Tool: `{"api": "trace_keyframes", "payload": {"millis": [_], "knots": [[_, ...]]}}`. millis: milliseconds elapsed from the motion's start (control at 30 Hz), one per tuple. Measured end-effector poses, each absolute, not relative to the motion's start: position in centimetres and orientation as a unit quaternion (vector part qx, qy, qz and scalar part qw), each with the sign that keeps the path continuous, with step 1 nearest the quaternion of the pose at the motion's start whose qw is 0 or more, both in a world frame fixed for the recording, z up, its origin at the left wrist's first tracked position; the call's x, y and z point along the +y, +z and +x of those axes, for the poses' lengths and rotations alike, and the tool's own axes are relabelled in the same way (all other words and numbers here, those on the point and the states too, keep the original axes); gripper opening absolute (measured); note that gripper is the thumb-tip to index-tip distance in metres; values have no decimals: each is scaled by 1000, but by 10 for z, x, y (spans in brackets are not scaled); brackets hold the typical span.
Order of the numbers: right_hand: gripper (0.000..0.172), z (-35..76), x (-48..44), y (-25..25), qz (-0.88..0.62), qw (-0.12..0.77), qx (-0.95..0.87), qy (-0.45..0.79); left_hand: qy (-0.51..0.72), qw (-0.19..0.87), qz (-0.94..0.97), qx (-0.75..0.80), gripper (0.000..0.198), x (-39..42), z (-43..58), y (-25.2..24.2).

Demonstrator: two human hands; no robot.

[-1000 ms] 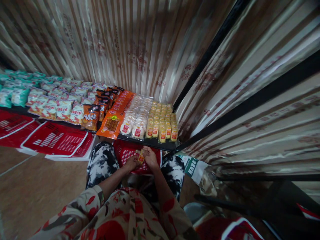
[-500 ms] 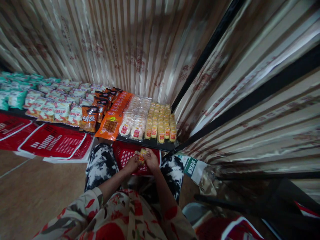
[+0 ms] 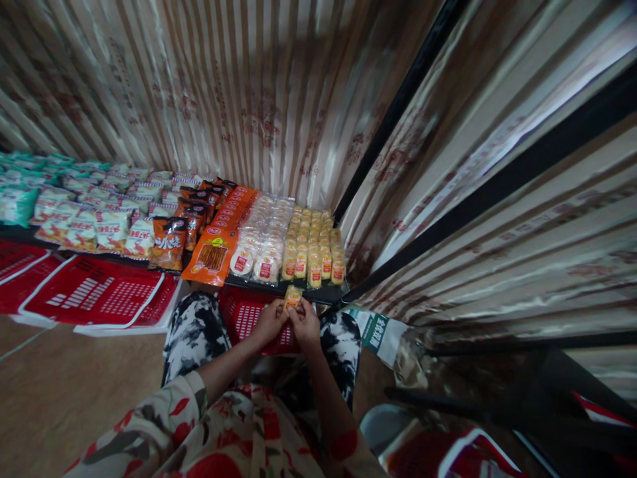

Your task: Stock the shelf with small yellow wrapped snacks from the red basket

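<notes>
Between my fingertips I hold a small yellow snack packet [image 3: 292,298] with a red and white label. My left hand [image 3: 271,320] grips its left side, and my right hand [image 3: 305,324] its right side. Both hands are closed on it, just in front of the shelf edge and above a red printed bag [image 3: 245,318]. On the dark shelf straight ahead stand rows of like yellow packets [image 3: 314,249]. Left of them lie clear packs of round white crackers [image 3: 266,265], then an orange snack bag [image 3: 212,255].
Brown and orange snack bags [image 3: 168,242], white snack bags [image 3: 113,229] and teal bags [image 3: 18,204] line the shelf further left. Red printed bags [image 3: 99,289] hang beneath. At right are a black slanting bar [image 3: 428,245], striped curtains and a white-green bag [image 3: 381,332] on the floor.
Both hands have raised the yellow packet slightly towards the shelf and turned its labelled face up. The view has shifted a little, so the shelf goods sit slightly further left and lower.
</notes>
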State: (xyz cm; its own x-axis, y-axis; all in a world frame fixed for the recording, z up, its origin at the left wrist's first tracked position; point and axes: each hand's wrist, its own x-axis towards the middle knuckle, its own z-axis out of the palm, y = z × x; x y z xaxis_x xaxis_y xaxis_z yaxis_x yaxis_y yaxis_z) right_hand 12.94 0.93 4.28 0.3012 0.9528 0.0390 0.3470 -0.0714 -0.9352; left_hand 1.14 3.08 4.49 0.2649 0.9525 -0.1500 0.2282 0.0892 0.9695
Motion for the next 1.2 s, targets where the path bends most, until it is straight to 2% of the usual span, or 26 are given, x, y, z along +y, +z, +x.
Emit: {"api": "trace_keyframes", "payload": {"millis": [300,467,567,633,867,1067,1200], "knots": [[61,139,17,77,-755,436,-474,128,319,410,675,524,22,50,48,71],[57,149,25,84,-775,417,-470,71,298,365,728,499,22,55,62,80],[57,153,30,88,-775,415,-475,40,297,333,758,476,32,58,64,83],[56,154,33,91,-772,416,-479,22,302,300,773,470,37,60,64,84],[50,156,47,100,-761,431,-485,-12,286,180,848,409,37,70,62,82],[49,165,58,99,-771,433,-466,-24,238,138,902,333,51,79,63,68],[51,169,63,93,-780,421,-462,-19,224,123,910,327,53,82,60,63]]}}
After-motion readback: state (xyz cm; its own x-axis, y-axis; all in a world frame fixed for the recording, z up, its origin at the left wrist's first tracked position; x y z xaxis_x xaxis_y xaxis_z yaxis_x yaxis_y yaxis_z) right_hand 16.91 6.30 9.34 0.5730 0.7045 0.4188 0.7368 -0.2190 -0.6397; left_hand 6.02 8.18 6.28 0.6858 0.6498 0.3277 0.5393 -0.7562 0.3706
